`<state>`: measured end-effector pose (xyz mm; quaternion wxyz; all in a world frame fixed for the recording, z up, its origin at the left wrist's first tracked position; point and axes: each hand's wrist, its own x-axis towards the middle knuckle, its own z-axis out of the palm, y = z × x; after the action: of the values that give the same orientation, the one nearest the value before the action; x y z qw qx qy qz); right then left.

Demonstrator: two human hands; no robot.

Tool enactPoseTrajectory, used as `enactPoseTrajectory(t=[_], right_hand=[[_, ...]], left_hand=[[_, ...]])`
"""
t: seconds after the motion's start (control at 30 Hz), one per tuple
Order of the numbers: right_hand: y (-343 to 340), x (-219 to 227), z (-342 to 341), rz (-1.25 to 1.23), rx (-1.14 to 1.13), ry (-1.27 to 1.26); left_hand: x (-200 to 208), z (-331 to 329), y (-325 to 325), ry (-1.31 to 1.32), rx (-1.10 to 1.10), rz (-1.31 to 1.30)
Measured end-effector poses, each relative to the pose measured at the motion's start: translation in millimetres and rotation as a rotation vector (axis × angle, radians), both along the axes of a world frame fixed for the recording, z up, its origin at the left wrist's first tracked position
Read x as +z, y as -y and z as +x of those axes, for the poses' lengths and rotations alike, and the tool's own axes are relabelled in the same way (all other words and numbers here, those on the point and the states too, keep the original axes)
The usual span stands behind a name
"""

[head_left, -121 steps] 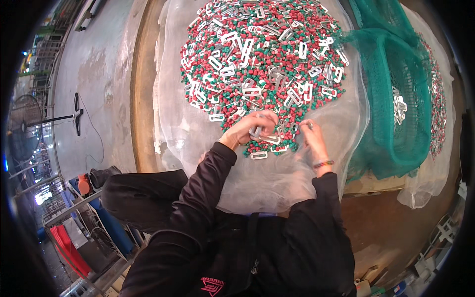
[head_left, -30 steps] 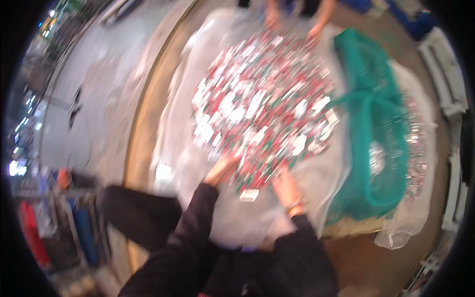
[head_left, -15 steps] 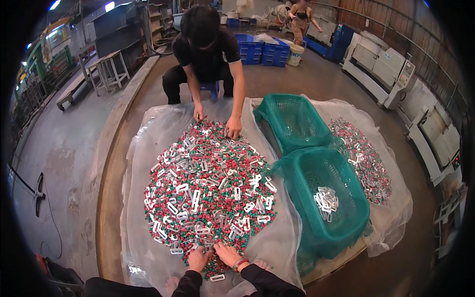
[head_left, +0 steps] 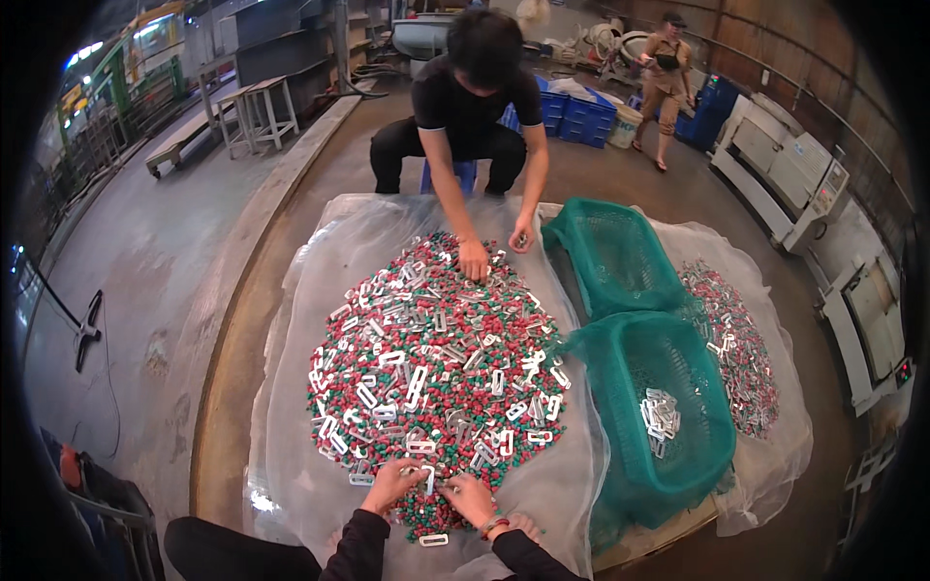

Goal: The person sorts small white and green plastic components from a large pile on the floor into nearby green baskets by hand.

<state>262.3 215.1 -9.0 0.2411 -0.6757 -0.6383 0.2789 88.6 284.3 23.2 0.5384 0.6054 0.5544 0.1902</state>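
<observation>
At the near end of a pile of red and green pellets (head_left: 455, 392), mixed with oblong slotted metal pieces, both my hands are at work. My left hand (head_left: 392, 486) is closed, its fingertips pinching one metal piece (head_left: 429, 480). Just to the right, my right hand (head_left: 470, 499) curls its fingers down at the pellets near that piece; what they hold, if anything, is hidden. Another metal piece (head_left: 434, 540) lies on the sheet close to me. A green mesh-lined basket (head_left: 722, 426) at the right holds several similar pieces (head_left: 661, 416).
Across the pile a seated person (head_left: 475, 107) reaches into it, small pieces in one hand. A second green basket (head_left: 615, 257) stands behind the first. Farther right lies another pile (head_left: 731, 349) on pale sheeting. A walking person (head_left: 666, 82) is beside machines (head_left: 775, 155).
My view has shifted, and my left hand now has a metal piece raised at the pellets. The seated person's one hand has drawn off the pile. The walking person has come nearer.
</observation>
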Motion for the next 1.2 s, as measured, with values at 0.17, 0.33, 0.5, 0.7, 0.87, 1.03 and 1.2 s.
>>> enactPoseTrajectory(t=[0.17, 0.33, 0.5, 0.7, 0.87, 1.03, 1.2], right_hand=[[9.0, 5.6, 16.1, -0.392, -0.29, -1.174], [26.8, 6.6, 50.5, -0.689, -0.297, -1.881], [12.8, 37.3, 30.4, -0.557, -0.542, -2.072], [44.0, 50.7, 13.6, -0.564, -0.23, -1.935], [31.4, 40.4, 29.2, -0.454, -0.258, -1.484], [45.4, 4.1, 34.4, -0.592, -0.524, -1.68], [43.2, 13.2, 36.7, -0.603, -0.462, -1.806]], left_hand=[[2.4, -8.0, 7.1, -0.222, -0.076, 0.305], [26.0, 2.1, 1.1, 0.067, -0.087, -0.251], [-13.9, -32.9, -37.8, -0.374, -0.624, 1.169], [55.7, 8.1, 16.5, 0.192, -0.359, -0.222], [42.8, 55.9, 36.5, 0.16, -0.362, 0.076], [2.6, 3.6, 38.0, -0.303, 0.074, 0.234], [9.5, -59.4, 12.2, -0.259, 0.333, -0.163]])
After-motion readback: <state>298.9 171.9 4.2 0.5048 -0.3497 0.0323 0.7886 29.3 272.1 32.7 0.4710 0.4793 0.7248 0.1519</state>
